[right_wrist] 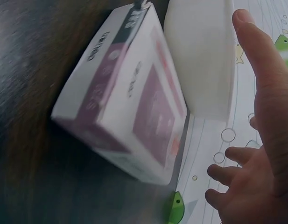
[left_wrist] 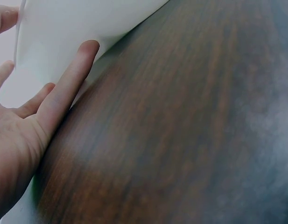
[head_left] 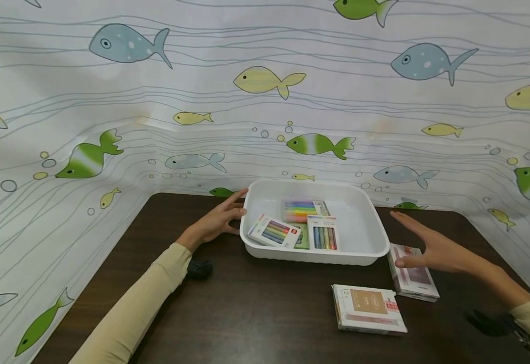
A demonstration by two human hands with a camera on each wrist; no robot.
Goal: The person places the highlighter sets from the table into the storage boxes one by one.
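Observation:
A white plastic tray stands at the back of the table with several boxes of coloured sticks in it. My left hand rests against its left side, fingers spread along the rim and wall; the left wrist view shows the fingers extended beside the white wall. My right hand, fingers apart and holding nothing, hovers right of the tray. Below it lies a white box with a mauve panel, seen close in the right wrist view. Nearer the front lies a white box with a brown panel.
In the tray, a tilted box of coloured sticks lies at left, another box beside it, and a rainbow-coloured pack behind. A fish-patterned sheet rises behind the dark wooden table.

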